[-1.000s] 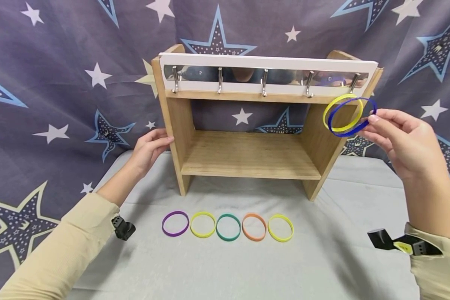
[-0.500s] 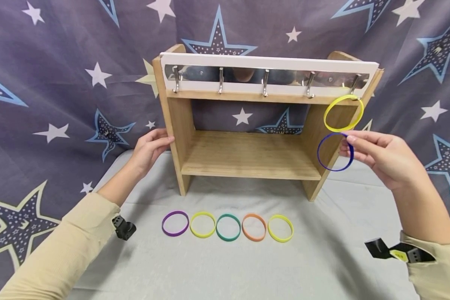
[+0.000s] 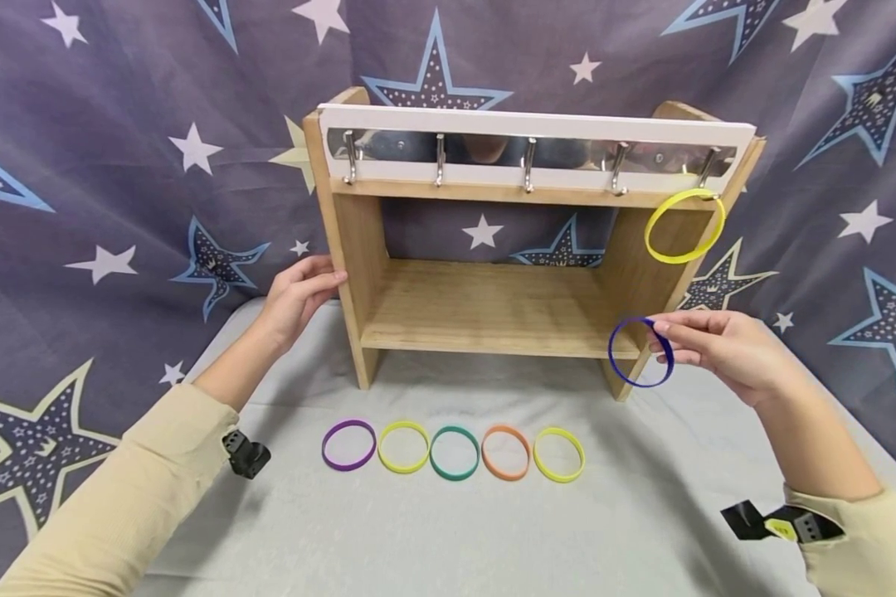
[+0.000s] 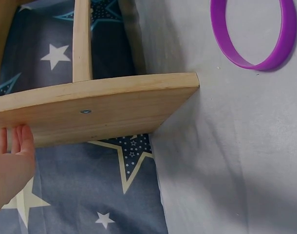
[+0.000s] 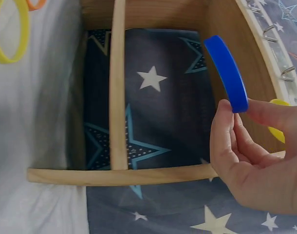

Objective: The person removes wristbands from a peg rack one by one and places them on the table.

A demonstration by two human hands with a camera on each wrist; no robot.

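My right hand [image 3: 742, 356] pinches a blue wristband [image 3: 640, 352] between thumb and fingertips, in front of the right leg of a wooden shelf unit [image 3: 496, 307]. In the right wrist view the blue wristband [image 5: 227, 73] stands up from the fingertips. A yellow wristband [image 3: 684, 225] hangs from the rightmost hook [image 3: 708, 170] on the white hook rail [image 3: 538, 124], above this hand. At the other end, my left hand [image 3: 299, 300] rests against the unit's left side panel. The left wrist view shows its straight fingers [image 4: 27, 139] touching the panel's outer face.
A row of wristbands lies on the grey cloth before the unit: purple [image 3: 349, 445], yellow [image 3: 404, 447], green [image 3: 455, 474], orange [image 3: 506, 453] and another yellow one [image 3: 559, 453]. A star-patterned curtain [image 3: 149, 199] hangs behind.
The blue wristband and my right hand have come down and left, away from the hooks. The yellow wristband stays on the right hook. My left hand has not moved.
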